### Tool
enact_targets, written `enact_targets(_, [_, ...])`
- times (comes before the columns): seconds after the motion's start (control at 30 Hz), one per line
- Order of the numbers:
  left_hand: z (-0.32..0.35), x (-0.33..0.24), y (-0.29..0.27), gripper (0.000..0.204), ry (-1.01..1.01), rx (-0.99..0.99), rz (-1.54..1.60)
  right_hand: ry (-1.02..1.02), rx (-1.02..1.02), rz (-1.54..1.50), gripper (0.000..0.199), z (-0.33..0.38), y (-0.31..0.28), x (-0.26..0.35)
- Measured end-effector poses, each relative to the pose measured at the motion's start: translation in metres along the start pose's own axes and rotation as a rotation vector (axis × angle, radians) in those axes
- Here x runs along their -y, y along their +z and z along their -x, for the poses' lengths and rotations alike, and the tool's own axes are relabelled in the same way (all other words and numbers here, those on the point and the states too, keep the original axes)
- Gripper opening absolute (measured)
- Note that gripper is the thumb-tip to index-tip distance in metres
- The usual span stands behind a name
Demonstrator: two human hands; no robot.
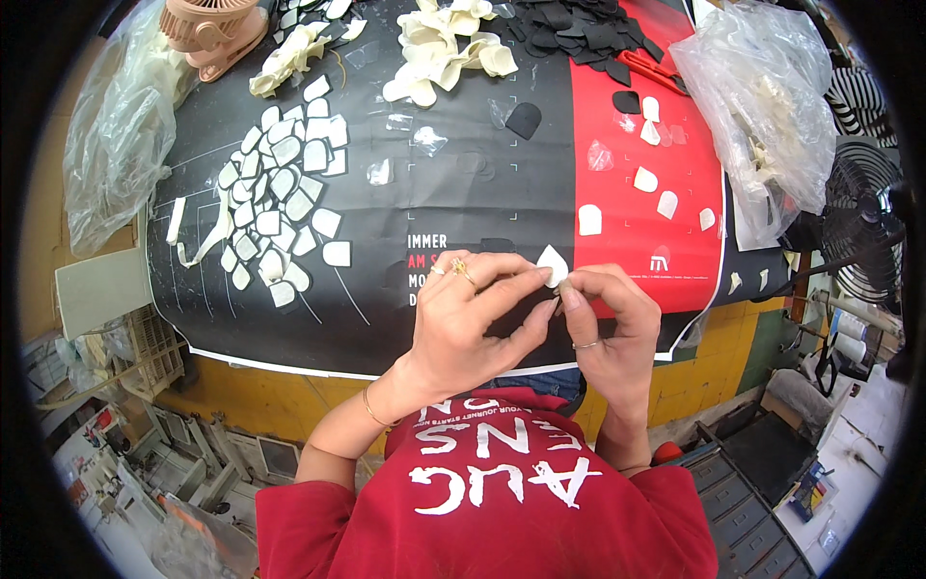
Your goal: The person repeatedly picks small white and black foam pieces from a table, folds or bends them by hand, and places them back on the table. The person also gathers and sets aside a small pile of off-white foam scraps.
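Close to the near edge of the table, both my hands pinch one small white rounded piece [553,264]. My left hand [470,314] grips its left side between thumb and fingertips. My right hand [613,328] pinches at its lower right, where a thin dark edge shows between the fingertips; I cannot make out whether that is a second layer. Several loose white pieces [644,179] with one rounded end lie to the right on the red part of the mat. A large group of white pieces with dark edges [286,151] is spread to the left.
A black and red mat [386,280] covers the table. At the back are a pile of cream pieces [449,43], a heap of black pieces [569,34] and red-handled scissors [652,71]. Plastic bags [762,106] and a pink fan [210,34] stand at the sides.
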State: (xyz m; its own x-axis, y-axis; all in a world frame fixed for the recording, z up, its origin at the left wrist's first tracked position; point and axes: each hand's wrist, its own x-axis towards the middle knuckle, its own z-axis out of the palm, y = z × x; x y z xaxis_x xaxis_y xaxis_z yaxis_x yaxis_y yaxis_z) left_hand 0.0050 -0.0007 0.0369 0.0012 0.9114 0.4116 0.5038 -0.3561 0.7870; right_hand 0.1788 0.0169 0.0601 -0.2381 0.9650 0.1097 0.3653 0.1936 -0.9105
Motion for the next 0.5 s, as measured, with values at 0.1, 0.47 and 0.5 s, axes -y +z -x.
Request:
enact_targets(0.1, [-0.003,0.001,-0.001,0.022,0.023,0.004,0.016,-0.062,-0.004,0.119,0.011,-0.001,0.002,0.0])
enact_targets(0.47, [-0.006,0.004,0.001,0.017,-0.06,-0.061,0.017,-0.061,0.029,0.214,0.011,0.0,-0.005,0.002])
enact_targets(0.5, [-0.008,0.005,0.001,0.017,-0.062,-0.097,-0.01,-0.039,0.01,0.18,0.011,0.0,-0.01,0.002])
